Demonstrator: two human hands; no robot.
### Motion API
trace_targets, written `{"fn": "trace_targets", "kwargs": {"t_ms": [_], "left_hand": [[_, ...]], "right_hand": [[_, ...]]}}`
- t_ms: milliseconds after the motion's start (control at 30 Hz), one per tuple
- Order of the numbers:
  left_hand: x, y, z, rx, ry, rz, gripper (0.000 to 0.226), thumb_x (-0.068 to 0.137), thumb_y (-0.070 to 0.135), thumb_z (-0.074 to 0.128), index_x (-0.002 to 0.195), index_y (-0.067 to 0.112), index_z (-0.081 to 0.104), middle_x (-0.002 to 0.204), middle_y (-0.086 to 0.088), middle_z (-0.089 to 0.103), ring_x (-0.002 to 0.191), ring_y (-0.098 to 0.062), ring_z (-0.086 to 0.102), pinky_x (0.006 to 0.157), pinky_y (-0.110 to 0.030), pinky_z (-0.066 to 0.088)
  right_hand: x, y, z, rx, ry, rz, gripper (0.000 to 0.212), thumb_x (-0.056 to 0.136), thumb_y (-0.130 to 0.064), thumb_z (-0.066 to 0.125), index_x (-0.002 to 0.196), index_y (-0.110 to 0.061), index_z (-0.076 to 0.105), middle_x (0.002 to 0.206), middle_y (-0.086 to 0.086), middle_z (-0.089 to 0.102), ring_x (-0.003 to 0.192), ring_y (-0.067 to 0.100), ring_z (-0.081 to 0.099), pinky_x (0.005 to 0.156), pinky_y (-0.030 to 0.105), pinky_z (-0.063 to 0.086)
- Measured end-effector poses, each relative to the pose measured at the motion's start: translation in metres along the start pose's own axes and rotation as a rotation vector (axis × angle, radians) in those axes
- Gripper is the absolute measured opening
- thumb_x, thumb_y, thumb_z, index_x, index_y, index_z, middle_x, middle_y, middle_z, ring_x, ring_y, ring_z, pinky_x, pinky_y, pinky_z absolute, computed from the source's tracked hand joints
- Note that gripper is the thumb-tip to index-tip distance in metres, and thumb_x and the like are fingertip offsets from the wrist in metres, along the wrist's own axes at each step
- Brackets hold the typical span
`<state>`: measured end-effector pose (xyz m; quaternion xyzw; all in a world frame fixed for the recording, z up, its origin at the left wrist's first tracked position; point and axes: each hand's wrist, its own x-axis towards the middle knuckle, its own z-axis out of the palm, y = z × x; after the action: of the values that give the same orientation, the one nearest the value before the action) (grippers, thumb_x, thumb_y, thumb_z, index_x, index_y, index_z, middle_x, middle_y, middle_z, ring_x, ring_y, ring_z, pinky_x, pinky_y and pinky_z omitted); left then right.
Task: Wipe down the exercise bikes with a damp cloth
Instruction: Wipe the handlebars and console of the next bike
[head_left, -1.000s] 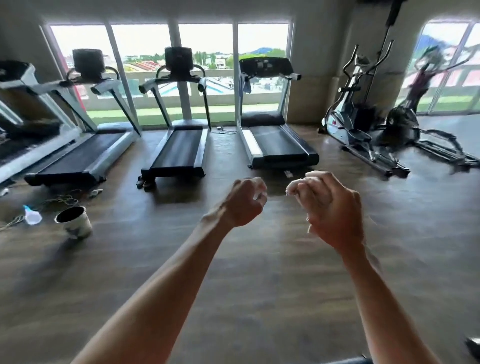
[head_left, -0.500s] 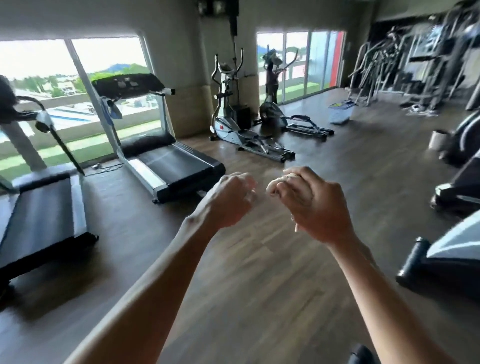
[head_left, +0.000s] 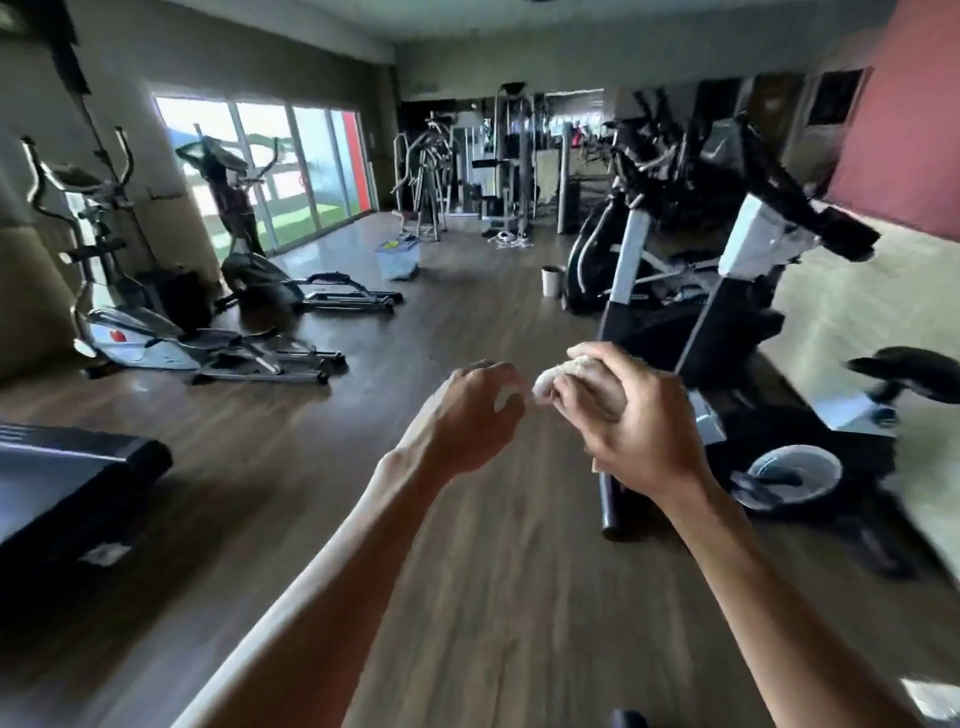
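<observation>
The right hand (head_left: 639, 415) is curled tight around a balled-up pale cloth (head_left: 558, 376), with one end of it poking out toward the left hand (head_left: 467, 415); the left hand has its fingers bent in loosely and holds nothing, just beside that end but not touching it. The nearest exercise bike (head_left: 753, 322) stands ahead and to the right, closer to the right hand; its frame leans up and away, so that hand should reach it first.

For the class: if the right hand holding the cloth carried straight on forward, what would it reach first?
Probably the nearest exercise bike, whose frame stands just beyond the right hand and its cloth; depth is hard to judge.
</observation>
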<state>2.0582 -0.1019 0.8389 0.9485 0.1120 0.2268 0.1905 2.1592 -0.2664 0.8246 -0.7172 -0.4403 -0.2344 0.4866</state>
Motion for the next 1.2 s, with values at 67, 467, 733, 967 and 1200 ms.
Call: {"fn": "trace_targets", "kwargs": {"t_ms": [67,467,733,967,1200], "left_hand": [[0.027,-0.012,0.006,-0.024,-0.048,0.02,0.033,0.084,0.034,0.045,0.101,0.02,0.069,0.102,0.001,0.069,0.099,-0.021,0.063,0.086,-0.036,0.051],[0.201,-0.059,0.046,-0.174,-0.225,0.472,0.021,0.095,0.025,0.056,0.11,0.021,0.07,0.109,0.002,0.069,0.097,-0.022,0.064,0.086,-0.039,0.053],[0.285,-0.044,0.077,-0.313,-0.372,0.735,0.026,0.093,0.029,0.052,0.111,0.023,0.07,0.111,0.006,0.069,0.098,-0.018,0.067,0.085,-0.036,0.056],[0.347,0.011,0.122,-0.384,-0.463,0.966,0.031,0.097,0.028,0.052,0.125,0.021,0.064,0.125,0.001,0.065,0.113,-0.019,0.061,0.091,-0.026,0.045],[0.413,0.055,0.176,-0.458,-0.55,1.092,0.041,0.087,0.043,0.04,0.117,0.025,0.063,0.121,0.003,0.064,0.106,-0.017,0.061,0.093,-0.041,0.052]], "right_hand": [[0.018,0.01,0.007,-0.029,0.021,0.043,0.032,0.09,-0.048,0.061,0.109,-0.023,0.067,0.093,-0.008,0.074,0.083,0.014,0.071,0.072,0.039,0.056],[0.086,0.053,0.044,-0.462,0.273,0.249,0.035,0.091,-0.054,0.056,0.11,-0.026,0.063,0.092,-0.011,0.072,0.082,0.016,0.069,0.07,0.04,0.056],[0.112,0.07,0.047,-0.689,0.446,0.387,0.035,0.091,-0.051,0.057,0.114,-0.026,0.065,0.094,-0.012,0.073,0.079,0.011,0.069,0.069,0.039,0.056],[0.132,0.112,0.026,-0.84,0.583,0.427,0.037,0.09,-0.051,0.057,0.115,-0.026,0.066,0.092,-0.022,0.068,0.069,0.003,0.062,0.065,0.029,0.052],[0.161,0.175,-0.004,-0.926,0.68,0.471,0.024,0.093,-0.041,0.062,0.11,-0.025,0.065,0.085,-0.016,0.07,0.069,0.009,0.066,0.063,0.035,0.055]]}}
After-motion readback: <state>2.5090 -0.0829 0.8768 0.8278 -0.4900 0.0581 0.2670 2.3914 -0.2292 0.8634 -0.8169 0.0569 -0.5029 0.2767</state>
